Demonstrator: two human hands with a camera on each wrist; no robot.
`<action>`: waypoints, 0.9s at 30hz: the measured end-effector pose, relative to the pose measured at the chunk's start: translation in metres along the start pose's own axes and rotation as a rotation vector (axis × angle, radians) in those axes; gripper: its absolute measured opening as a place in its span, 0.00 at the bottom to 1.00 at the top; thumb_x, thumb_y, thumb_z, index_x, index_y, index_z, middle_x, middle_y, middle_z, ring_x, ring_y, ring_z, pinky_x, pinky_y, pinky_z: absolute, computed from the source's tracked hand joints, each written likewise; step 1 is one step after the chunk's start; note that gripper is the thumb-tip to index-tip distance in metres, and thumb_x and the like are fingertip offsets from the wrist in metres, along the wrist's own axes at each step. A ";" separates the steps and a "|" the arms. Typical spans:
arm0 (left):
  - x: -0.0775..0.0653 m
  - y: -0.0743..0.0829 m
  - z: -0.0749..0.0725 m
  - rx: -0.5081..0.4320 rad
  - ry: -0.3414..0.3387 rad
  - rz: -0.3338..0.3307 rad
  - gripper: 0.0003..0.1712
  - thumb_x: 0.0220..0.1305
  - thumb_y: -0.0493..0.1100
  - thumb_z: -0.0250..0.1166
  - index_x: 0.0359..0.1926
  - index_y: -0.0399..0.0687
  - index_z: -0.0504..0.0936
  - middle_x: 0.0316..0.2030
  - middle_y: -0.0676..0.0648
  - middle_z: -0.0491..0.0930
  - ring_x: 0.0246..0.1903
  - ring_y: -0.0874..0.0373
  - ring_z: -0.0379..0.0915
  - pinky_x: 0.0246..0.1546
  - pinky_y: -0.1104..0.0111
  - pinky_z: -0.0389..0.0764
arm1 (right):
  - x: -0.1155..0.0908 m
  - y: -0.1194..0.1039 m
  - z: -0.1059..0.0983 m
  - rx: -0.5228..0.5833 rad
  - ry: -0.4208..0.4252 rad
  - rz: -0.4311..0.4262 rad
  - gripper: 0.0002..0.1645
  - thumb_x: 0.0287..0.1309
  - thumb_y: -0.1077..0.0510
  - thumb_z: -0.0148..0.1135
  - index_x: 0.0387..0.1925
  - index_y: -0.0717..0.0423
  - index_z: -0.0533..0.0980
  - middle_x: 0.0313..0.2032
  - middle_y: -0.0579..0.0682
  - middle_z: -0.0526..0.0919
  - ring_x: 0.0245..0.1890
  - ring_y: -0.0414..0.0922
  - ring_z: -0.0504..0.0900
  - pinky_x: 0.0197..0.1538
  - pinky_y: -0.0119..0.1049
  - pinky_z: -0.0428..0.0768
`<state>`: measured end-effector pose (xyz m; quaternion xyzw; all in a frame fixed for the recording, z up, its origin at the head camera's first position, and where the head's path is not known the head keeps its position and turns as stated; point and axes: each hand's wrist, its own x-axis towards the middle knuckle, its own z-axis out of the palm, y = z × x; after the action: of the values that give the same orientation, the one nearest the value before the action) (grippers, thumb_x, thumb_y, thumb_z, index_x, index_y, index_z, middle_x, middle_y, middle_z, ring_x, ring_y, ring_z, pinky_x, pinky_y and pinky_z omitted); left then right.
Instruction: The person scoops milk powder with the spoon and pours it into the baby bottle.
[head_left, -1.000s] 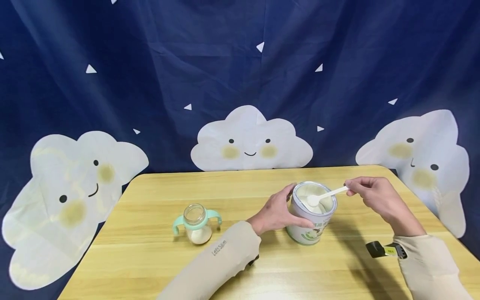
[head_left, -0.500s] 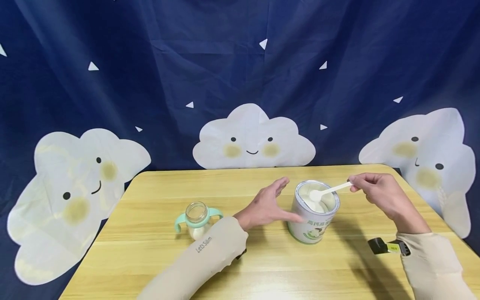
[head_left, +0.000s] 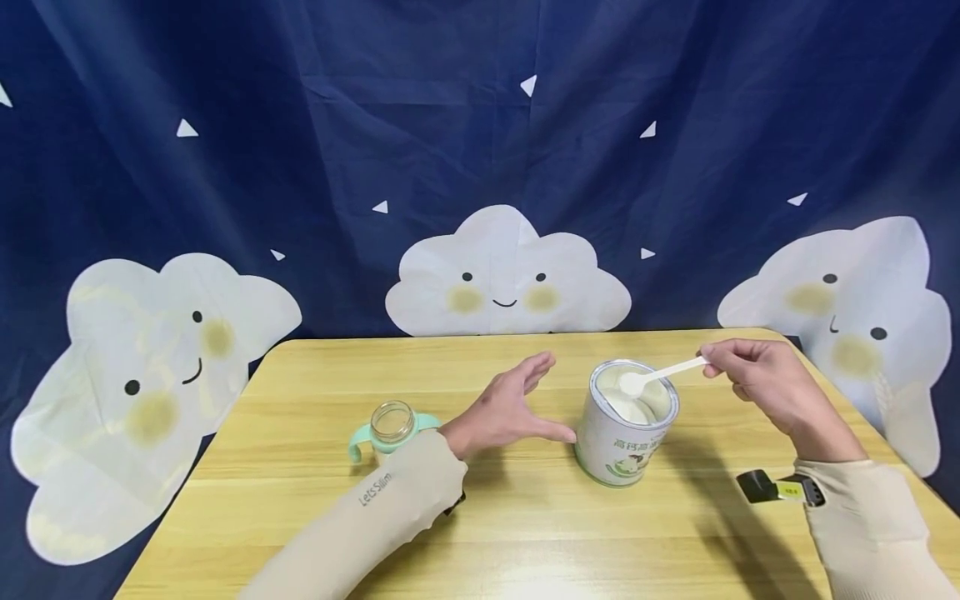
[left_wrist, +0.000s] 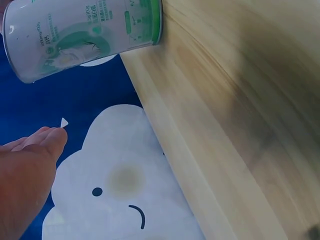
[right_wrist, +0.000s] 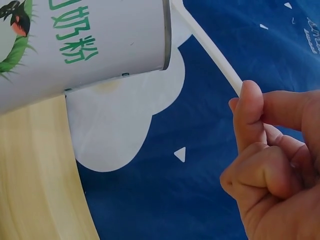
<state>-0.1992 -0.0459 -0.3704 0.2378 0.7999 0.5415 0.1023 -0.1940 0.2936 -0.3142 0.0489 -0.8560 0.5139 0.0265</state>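
Observation:
A white milk powder can [head_left: 618, 454] stands upright on the table, its top uncovered and pale powder inside. My right hand [head_left: 765, 392] pinches the handle end of a white measuring scoop [head_left: 671, 371], whose bowl is at the can's mouth. In the right wrist view, thumb and finger grip the thin handle [right_wrist: 215, 52] beside the can [right_wrist: 115, 40]. My left hand [head_left: 506, 408] is left of the can, fingers spread and holding nothing. Behind the left forearm stands a baby bottle [head_left: 392, 423] with mint-green handles, its mouth uncapped and its lower part hidden by the sleeve.
The wooden table [head_left: 510, 533] has rounded far corners. Behind it hangs a dark blue curtain [head_left: 420, 142] printed with white clouds. A black wrist device [head_left: 780, 490] sits on the right wrist.
My left hand has let go of the can and moved left towards the bottle, its sleeve now covering the bottle's lower part. The right hand and scoop have risen slightly.

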 end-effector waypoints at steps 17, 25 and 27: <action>-0.016 -0.005 -0.018 0.015 0.000 0.008 0.65 0.43 0.44 0.84 0.77 0.44 0.54 0.75 0.50 0.58 0.73 0.61 0.53 0.70 0.67 0.59 | 0.002 -0.003 0.005 0.164 -0.019 -0.059 0.16 0.70 0.62 0.59 0.27 0.47 0.86 0.22 0.36 0.78 0.13 0.35 0.57 0.22 0.44 0.48; -0.021 -0.007 -0.026 0.030 -0.002 -0.007 0.65 0.44 0.45 0.84 0.77 0.45 0.54 0.75 0.52 0.58 0.72 0.61 0.53 0.69 0.69 0.60 | 0.001 -0.006 0.013 0.149 -0.027 -0.033 0.16 0.70 0.60 0.59 0.27 0.44 0.85 0.23 0.36 0.77 0.14 0.35 0.58 0.21 0.43 0.50; -0.023 -0.006 -0.027 0.038 -0.008 -0.004 0.65 0.44 0.45 0.84 0.77 0.45 0.54 0.75 0.51 0.58 0.72 0.60 0.53 0.69 0.70 0.60 | 0.001 -0.008 0.015 0.146 -0.028 -0.032 0.16 0.70 0.60 0.59 0.27 0.44 0.85 0.23 0.36 0.77 0.14 0.35 0.58 0.21 0.42 0.50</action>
<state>-0.1925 -0.0811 -0.3674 0.2401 0.8100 0.5252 0.1020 -0.1945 0.2768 -0.3142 0.0715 -0.8158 0.5736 0.0189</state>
